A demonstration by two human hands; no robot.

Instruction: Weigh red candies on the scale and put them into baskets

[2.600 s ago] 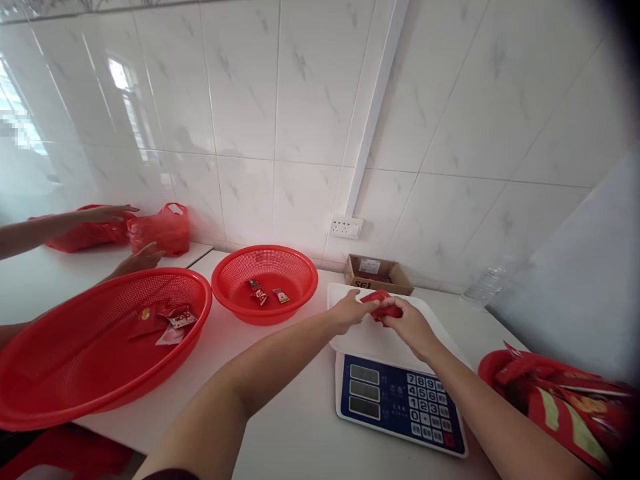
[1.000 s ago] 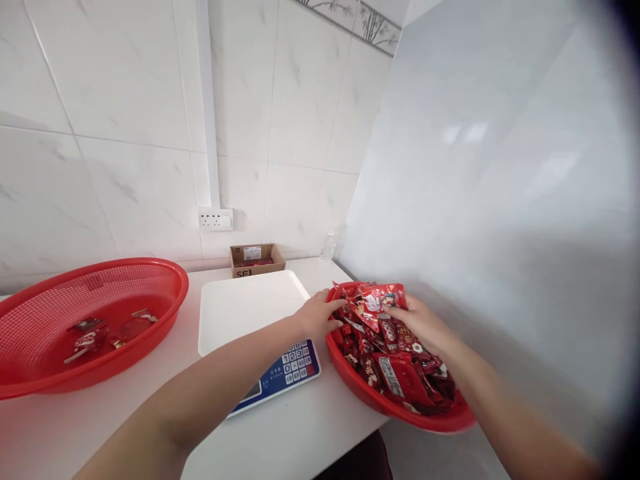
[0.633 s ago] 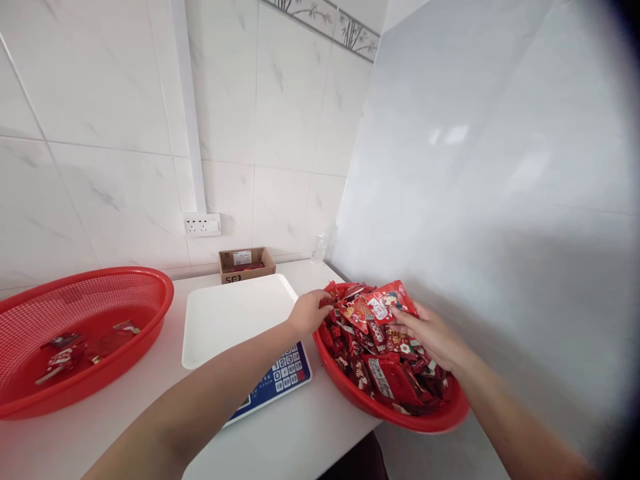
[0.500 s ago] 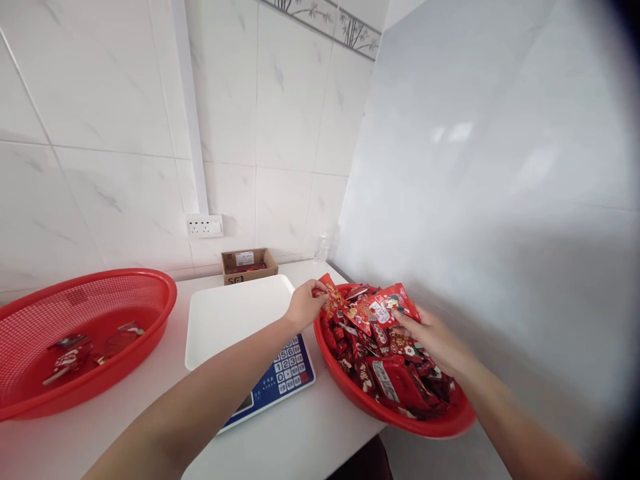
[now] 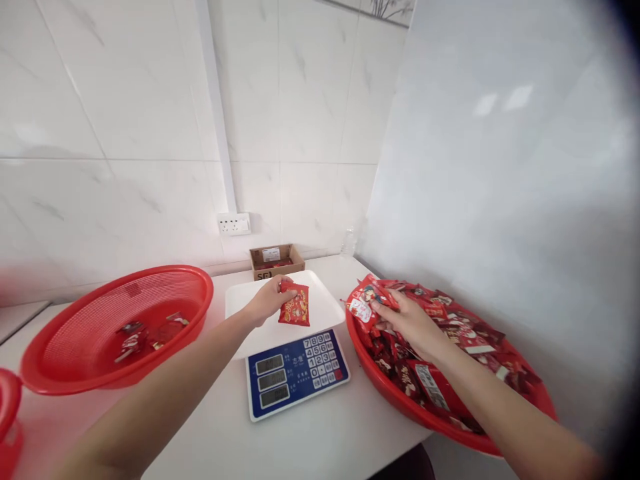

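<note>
My left hand (image 5: 273,298) pinches a small red snack packet (image 5: 295,306) by its upper corner, above the white pan (image 5: 320,300) of a digital scale. The scale's blue keypad panel (image 5: 299,375) faces me. To the right, my right hand (image 5: 407,320) is closed on a red and white packet (image 5: 365,301) with a cartoon figure, over the near-left part of a full red basket (image 5: 390,393). Many red wrapped packets (image 5: 470,333) are heaped in that basket. My right forearm covers part of the heap.
At left stands a red mesh basket (image 5: 75,333) with several wrapped packets (image 5: 145,337) at its bottom. Behind the scale sits an open cardboard box (image 5: 277,261). A clear plastic bottle (image 5: 348,242) stands by the wall corner. Another red container (image 5: 7,420) shows at the left edge.
My left hand has moved left from the full basket to over the scale pan, carrying a red packet. My right hand still holds its packet above the basket. The view has turned left.
</note>
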